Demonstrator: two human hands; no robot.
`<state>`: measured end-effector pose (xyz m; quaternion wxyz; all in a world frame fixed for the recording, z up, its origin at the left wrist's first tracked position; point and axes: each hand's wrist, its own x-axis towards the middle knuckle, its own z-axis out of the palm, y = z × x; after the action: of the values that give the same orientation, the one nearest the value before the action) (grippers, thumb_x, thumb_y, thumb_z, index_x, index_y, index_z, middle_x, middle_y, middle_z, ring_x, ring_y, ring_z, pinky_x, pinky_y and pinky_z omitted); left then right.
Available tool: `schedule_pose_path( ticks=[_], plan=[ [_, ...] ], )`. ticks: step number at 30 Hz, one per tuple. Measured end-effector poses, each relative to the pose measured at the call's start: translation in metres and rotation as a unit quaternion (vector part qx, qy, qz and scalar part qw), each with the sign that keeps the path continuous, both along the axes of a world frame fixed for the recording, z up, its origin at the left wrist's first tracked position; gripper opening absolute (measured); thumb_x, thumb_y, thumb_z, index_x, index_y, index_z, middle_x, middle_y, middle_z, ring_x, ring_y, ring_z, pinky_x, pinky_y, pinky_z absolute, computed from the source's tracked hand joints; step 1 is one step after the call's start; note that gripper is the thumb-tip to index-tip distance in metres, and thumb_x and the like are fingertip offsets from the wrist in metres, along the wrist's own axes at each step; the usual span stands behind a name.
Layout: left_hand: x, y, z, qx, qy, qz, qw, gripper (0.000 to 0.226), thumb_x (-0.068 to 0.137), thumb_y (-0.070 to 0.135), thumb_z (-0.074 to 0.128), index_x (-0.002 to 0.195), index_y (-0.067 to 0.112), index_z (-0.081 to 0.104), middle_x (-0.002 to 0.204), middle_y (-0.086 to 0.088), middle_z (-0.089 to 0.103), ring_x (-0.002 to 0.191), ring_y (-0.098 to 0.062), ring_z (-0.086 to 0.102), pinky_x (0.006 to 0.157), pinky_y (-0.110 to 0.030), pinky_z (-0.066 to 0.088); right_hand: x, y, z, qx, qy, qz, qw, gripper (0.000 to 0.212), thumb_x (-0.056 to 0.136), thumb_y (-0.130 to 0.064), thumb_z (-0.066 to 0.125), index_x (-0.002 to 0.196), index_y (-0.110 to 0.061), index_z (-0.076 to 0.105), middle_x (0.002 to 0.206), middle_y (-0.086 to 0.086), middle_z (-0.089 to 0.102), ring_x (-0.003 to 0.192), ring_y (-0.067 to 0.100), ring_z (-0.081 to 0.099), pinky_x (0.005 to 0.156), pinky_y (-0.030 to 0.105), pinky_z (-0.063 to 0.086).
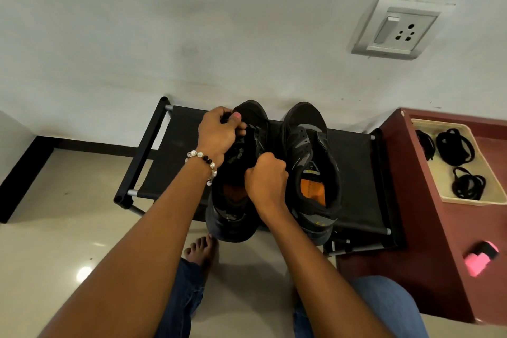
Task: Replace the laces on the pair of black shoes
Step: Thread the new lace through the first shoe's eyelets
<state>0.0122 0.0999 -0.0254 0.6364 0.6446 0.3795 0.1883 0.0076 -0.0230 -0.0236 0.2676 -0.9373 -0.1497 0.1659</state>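
Two black shoes with orange insoles stand side by side on a black fabric rack (354, 162), toes toward the wall. My left hand (219, 134) pinches a black lace near the toe end of the left shoe (233, 217). My right hand (266, 181) is curled over the same shoe's tongue area; what it grips is hidden. The right shoe (310, 162) stands untouched with no lace visible in its eyelets.
A cream tray (466, 202) holding three coiled black laces (455, 145) sits on a maroon cabinet (428, 255) at the right, with a pink and black object (480, 258) nearer me. A wall socket (397, 27) is above. My bare foot (200, 252) rests on the tiled floor.
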Motion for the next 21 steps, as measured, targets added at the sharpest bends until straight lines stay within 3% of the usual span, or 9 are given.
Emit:
schedule_pose_path(
  ticks=[5,9,11,13,15,17,19,21],
  plan=[
    [0.003,-0.001,0.006,-0.048,-0.035,0.055,0.997,0.006,0.090,0.014,0.067,0.085,0.010,0.069,0.077,-0.004,0.070,0.067,-0.011,0.065,0.064,-0.024,0.053,0.000,0.000,0.000,-0.001,0.002,0.000,1.000,0.017,0.094,-0.008,0.050,0.107,0.001,0.056,0.104,0.018,0.062,0.092,0.033,0.064,0.060,0.028,0.041],
    [0.006,0.001,0.002,0.035,0.025,0.036,0.998,0.020,0.088,0.032,0.066,0.081,0.014,0.070,0.082,-0.001,0.069,0.078,-0.015,0.064,0.077,-0.029,0.054,0.001,-0.001,0.000,0.002,0.008,0.000,1.000,0.017,0.095,-0.009,0.049,0.108,0.000,0.055,0.104,0.017,0.061,0.092,0.033,0.063,0.061,0.029,0.041],
    [0.005,0.000,0.004,0.065,0.042,0.029,0.997,0.036,0.088,0.041,0.064,0.079,0.006,0.069,0.076,-0.003,0.067,0.073,-0.014,0.061,0.073,-0.028,0.050,0.000,-0.002,0.001,0.006,0.013,-0.003,1.000,0.020,0.095,-0.011,0.049,0.112,-0.001,0.053,0.106,0.017,0.061,0.095,0.034,0.062,0.063,0.031,0.043],
    [0.003,0.003,0.009,0.061,0.041,0.021,0.997,0.045,0.089,0.047,0.062,0.069,0.007,0.066,0.067,-0.001,0.063,0.064,-0.011,0.056,0.068,-0.025,0.049,0.002,-0.003,0.003,0.017,0.018,0.002,1.000,0.033,0.094,-0.016,0.052,0.123,-0.001,0.047,0.113,0.018,0.059,0.103,0.037,0.061,0.069,0.034,0.046],
    [-0.001,0.008,0.014,0.040,0.030,-0.004,0.999,0.044,0.087,0.050,0.063,0.064,0.013,0.066,0.064,0.000,0.065,0.059,-0.010,0.057,0.069,-0.025,0.051,0.011,0.001,0.004,0.047,0.035,0.023,0.998,0.057,0.090,-0.023,0.057,0.139,-0.005,0.035,0.125,0.020,0.053,0.116,0.040,0.052,0.085,0.041,0.049],
    [-0.005,0.013,0.017,0.045,0.033,-0.043,0.998,0.043,0.085,0.051,0.065,0.064,0.014,0.068,0.066,-0.001,0.067,0.061,-0.011,0.060,0.072,-0.027,0.053,0.022,0.007,0.011,0.117,0.053,0.038,0.991,0.076,0.080,-0.039,0.057,0.147,-0.017,0.028,0.134,0.016,0.047,0.122,0.039,0.047,0.097,0.053,0.045],
    [-0.009,0.015,0.020,0.045,0.034,-0.082,0.995,0.041,0.085,0.050,0.066,0.066,0.014,0.071,0.068,-0.002,0.069,0.063,-0.012,0.062,0.072,-0.027,0.054,0.037,0.011,0.013,0.185,0.029,0.040,0.982,0.072,0.076,-0.046,0.051,0.143,-0.026,0.037,0.134,0.008,0.049,0.123,0.034,0.048,0.098,0.057,0.044],
    [-0.013,0.015,0.026,0.032,0.024,-0.117,0.992,0.040,0.087,0.047,0.065,0.068,0.012,0.071,0.068,-0.002,0.068,0.062,-0.011,0.060,0.067,-0.023,0.052,0.049,0.012,0.009,0.188,0.029,0.062,0.980,0.054,0.085,-0.041,0.054,0.138,-0.029,0.047,0.138,0.004,0.048,0.131,0.031,0.040,0.104,0.057,0.038]
  ],
)
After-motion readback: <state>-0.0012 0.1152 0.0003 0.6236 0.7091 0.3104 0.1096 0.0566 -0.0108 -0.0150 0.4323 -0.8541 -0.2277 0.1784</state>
